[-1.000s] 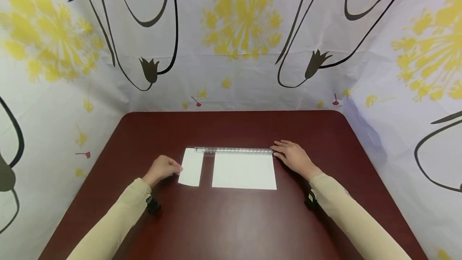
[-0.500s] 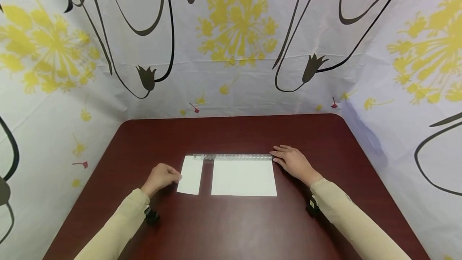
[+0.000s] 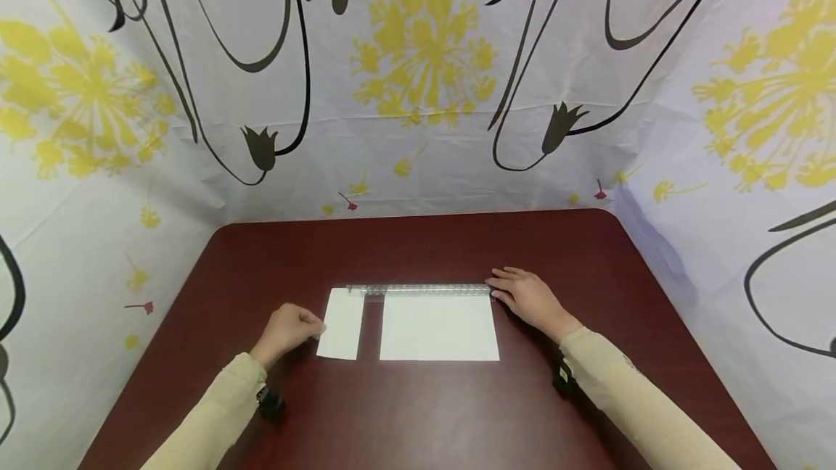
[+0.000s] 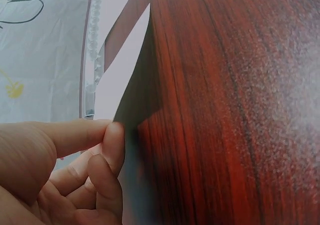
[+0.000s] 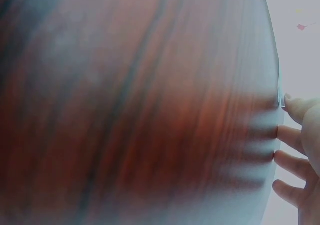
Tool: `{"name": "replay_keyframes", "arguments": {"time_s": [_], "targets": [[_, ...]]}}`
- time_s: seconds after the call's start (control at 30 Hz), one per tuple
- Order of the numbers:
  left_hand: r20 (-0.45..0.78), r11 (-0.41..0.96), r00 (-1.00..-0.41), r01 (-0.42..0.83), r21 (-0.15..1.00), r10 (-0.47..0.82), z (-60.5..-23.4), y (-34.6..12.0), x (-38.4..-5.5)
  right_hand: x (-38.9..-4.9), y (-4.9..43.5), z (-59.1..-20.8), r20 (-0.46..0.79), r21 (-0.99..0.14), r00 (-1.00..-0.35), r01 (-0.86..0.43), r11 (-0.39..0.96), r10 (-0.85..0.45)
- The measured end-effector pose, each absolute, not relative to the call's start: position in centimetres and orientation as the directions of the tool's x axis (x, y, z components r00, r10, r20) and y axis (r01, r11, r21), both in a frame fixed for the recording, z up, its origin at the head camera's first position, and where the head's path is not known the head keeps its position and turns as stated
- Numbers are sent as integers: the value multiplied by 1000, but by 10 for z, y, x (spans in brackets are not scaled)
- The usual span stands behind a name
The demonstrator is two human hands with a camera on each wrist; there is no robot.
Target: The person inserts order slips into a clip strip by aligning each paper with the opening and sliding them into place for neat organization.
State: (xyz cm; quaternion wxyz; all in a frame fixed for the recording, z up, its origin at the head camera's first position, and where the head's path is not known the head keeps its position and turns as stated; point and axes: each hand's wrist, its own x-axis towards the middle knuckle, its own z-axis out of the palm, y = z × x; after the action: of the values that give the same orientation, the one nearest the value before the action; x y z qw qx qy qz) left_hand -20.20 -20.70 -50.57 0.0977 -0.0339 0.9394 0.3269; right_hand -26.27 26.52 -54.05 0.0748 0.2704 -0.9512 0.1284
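A narrow strip of white paper (image 3: 341,325) lies at the left, with a wider white sheet (image 3: 439,326) to its right and a gap of bare table between. Across the far edges of both runs a clear ruler (image 3: 424,289). My left hand (image 3: 287,332) pinches the strip's left edge between thumb and finger. In the left wrist view the strip (image 4: 122,65) is lifted from the table along its near side. My right hand (image 3: 525,299) touches the ruler's right end with fingers spread. In the right wrist view its fingertips (image 5: 285,160) rest on the table.
The dark red wooden table (image 3: 418,245) has rounded far corners. White cloth (image 3: 418,165) printed with flowers hangs behind it and along both sides. A small black device (image 3: 269,402) is worn at the left wrist, another (image 3: 564,379) at the right.
The whole scene sits lower in the head view, table and cloth included. Hands, papers and ruler keep nearly the same places relative to one another.
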Motion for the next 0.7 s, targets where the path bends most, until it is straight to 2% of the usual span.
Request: {"name": "replay_keyframes", "arguments": {"time_s": [0.7], "targets": [[-175, 797, -985, -97, 596, 11, -504, -206, -200, -263, 264, -541, 185, -200, -855, -515, 833, -484]]}}
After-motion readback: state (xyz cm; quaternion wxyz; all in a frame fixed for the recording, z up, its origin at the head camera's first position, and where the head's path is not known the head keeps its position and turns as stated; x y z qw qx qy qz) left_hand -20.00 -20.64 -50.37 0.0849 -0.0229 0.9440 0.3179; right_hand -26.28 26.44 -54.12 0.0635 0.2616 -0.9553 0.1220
